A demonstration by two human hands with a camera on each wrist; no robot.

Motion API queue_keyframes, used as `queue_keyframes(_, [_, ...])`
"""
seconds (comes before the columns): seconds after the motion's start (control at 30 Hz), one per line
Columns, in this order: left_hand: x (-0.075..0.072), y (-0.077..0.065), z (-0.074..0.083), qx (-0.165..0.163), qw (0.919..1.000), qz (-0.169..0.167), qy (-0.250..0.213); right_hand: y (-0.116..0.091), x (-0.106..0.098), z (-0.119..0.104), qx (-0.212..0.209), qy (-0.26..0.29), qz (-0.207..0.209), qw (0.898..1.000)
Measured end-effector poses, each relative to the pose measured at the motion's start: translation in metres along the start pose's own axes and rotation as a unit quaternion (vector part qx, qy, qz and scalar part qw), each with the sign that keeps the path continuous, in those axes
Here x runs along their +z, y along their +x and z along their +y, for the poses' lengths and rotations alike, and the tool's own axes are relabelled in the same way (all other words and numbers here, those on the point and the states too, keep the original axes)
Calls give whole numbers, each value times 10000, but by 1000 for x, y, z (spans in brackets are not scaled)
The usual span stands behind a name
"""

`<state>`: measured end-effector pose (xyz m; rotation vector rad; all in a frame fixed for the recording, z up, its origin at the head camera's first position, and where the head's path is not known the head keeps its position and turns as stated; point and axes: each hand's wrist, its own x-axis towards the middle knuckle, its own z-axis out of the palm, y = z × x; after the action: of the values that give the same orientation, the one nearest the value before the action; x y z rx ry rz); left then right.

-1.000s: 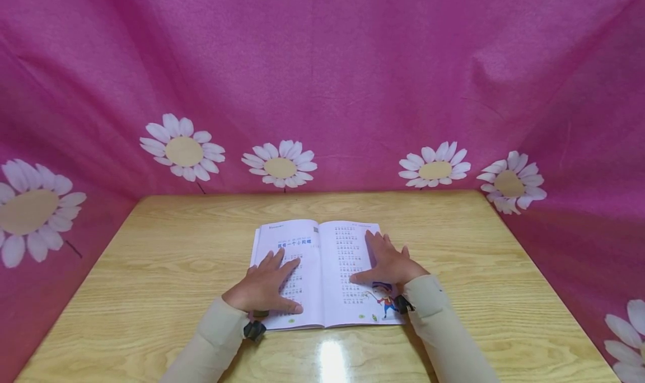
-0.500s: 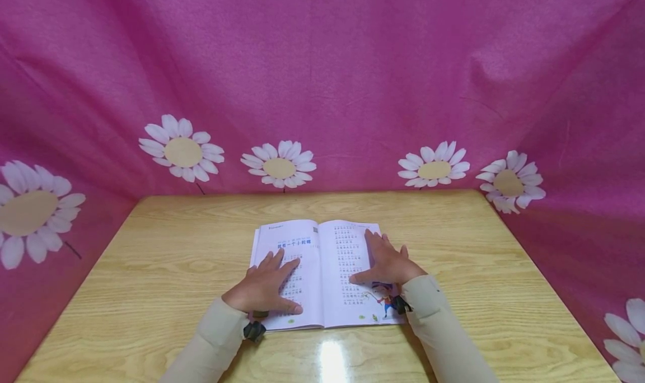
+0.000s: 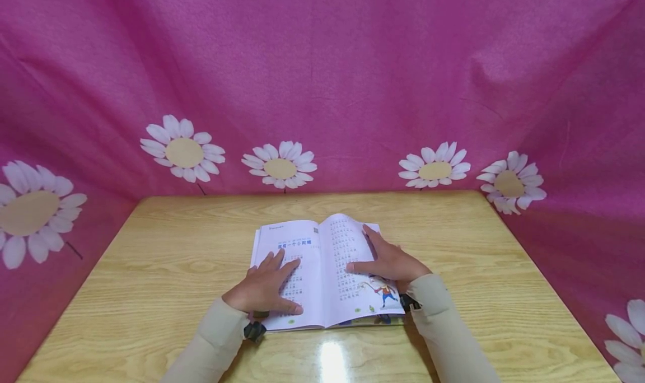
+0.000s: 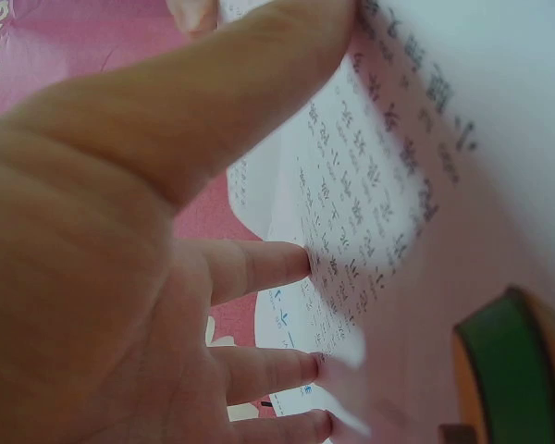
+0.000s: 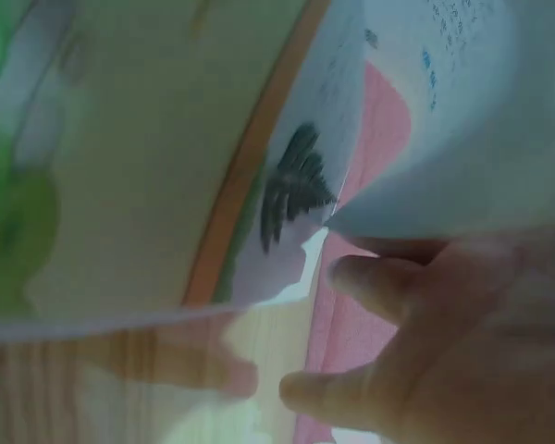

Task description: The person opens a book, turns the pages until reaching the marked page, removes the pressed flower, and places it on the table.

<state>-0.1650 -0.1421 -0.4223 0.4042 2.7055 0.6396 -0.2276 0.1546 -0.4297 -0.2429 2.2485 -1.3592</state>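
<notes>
An open book [image 3: 302, 316] with printed text lies on the table. My left hand [image 3: 264, 285] rests on its left page, fingers spread; in the left wrist view the fingertips [image 4: 301, 262] touch the paper. With my right hand [image 3: 390, 260] I hold the outer edge of the right page [image 3: 347, 248], thumb over the printed side. That page bows up off the book, and a coloured page [image 5: 120, 185] shows underneath it in the right wrist view. The lifted page hides the thumb there, while other fingers [image 5: 351, 393] stick out past the edge.
The wooden table [image 3: 191, 243] extends around the book on all sides. A pink curtain [image 3: 353, 80] printed with white daisies hangs behind it and at both sides. Dark straps [image 3: 254, 331] sit at the wrists, by the beige sleeves.
The right page has risen from flat into a curve, baring the picture page beneath. My right hand has shifted slightly with it, its thumb upward. My left hand has stayed put.
</notes>
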Motion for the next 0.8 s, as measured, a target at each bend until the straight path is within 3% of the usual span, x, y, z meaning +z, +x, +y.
queue_keyframes(0.1, [0,0,0,3,10000,0,-6,-1,-1,-2,3,608,-184,9980])
queue_keyframes(0.37, [1,0,-1,31,10000,17,-19,-2,-10,-11,-728,-172,565,9956])
queue_keyframes(0.5, [1,1,-1,29,10000,16,-11,-4,-16,-13,-980,147,937,9907])
queue_keyframes(0.63, [1,1,-1,11,10000,3,-1,-6,-22,-14,-1561,601,1059,9802])
queue_keyframes(0.8, [1,0,-1,51,10000,12,-23,-9,-26,-19,-2051,79,1415,9684])
